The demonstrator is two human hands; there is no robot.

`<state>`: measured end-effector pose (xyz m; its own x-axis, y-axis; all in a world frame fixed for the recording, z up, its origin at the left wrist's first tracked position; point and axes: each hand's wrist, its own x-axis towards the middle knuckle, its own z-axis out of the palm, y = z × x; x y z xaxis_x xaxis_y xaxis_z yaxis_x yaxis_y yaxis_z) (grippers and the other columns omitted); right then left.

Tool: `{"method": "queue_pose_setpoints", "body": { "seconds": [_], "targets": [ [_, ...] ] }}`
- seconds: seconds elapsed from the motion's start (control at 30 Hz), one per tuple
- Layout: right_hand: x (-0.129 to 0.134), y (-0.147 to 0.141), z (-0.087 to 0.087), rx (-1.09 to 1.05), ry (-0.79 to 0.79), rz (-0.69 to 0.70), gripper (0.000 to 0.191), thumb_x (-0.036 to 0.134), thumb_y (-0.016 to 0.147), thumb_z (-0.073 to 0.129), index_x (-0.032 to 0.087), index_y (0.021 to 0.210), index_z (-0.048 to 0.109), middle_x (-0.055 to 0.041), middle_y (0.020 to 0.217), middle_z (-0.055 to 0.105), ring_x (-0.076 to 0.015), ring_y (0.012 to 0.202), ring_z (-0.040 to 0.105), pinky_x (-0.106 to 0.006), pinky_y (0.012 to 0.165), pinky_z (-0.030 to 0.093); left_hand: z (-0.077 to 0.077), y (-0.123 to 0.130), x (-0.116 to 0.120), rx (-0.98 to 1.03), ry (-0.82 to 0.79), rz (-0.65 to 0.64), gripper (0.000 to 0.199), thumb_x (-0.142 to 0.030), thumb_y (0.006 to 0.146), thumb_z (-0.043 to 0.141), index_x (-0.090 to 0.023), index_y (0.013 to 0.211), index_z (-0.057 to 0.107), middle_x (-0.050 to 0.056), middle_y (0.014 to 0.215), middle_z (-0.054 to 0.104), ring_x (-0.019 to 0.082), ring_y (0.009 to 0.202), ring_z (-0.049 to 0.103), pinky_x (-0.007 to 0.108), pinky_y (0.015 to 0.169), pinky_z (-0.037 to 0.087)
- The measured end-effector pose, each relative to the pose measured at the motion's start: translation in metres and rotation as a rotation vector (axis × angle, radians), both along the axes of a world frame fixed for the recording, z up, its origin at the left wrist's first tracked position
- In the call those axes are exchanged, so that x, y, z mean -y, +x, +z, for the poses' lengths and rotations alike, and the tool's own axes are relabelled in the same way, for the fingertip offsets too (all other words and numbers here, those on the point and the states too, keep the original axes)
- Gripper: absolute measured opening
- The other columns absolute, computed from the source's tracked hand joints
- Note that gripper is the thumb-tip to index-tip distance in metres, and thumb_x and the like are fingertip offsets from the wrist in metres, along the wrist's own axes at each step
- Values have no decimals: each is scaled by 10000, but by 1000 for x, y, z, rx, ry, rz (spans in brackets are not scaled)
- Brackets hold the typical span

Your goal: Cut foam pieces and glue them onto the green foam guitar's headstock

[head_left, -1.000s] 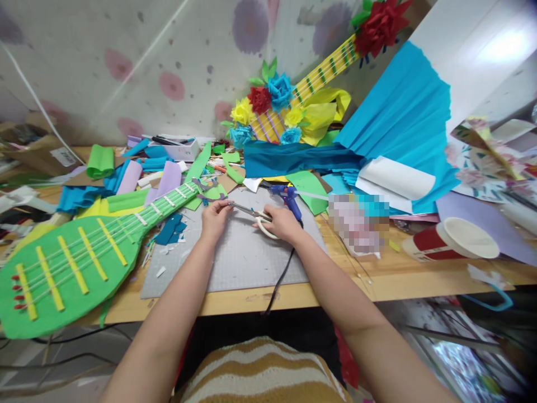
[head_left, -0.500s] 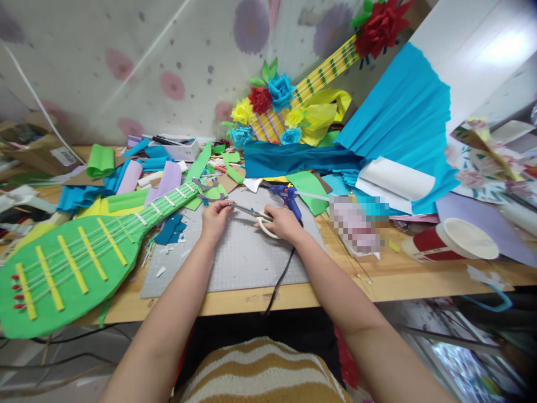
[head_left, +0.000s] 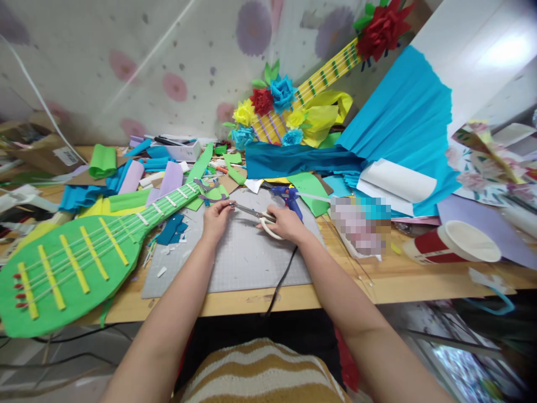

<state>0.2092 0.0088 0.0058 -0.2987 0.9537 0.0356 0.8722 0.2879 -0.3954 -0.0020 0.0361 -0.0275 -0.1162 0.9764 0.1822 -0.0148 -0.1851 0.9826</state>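
Head view showed two bare hands meeting above a grey cutting mat (head_left: 251, 263) on a wooden worktop (head_left: 352, 288). Fingers of the right hand (head_left: 286, 223) were wrapped through the cream handles of the scissors (head_left: 250, 211), whose blades pointed left, toward the left hand (head_left: 216, 219). That hand's fingertips were pinched together on a small dark piece (head_left: 232, 205), too small to identify, just beside the blade tips. Just beyond the right hand lay a blue glue gun (head_left: 295, 205), its far end near green paper (head_left: 309, 193). Dark blue scraps (head_left: 171, 229) lay at the mat's left side, beside a green paper instrument (head_left: 62, 268) with yellow strips. On the far side leaned a yellow instrument neck (head_left: 325, 80); a paper cup (head_left: 455, 243) lay tilted to the right.
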Motion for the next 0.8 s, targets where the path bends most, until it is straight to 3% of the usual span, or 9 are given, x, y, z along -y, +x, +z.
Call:
{"method": "queue_pose_setpoints", "body": {
  "seconds": [0.8],
  "targets": [
    [-2,-1,-4,-80,-36,11,377,572,706,543,200,759,521,-5,646,566,-123,580,460,-219,513,233,-3,-2,-1,-38,9,-72,221,-290,676,590,-151,823,680,63,894,685,161,769,628,332,752,537]
  ]
}}
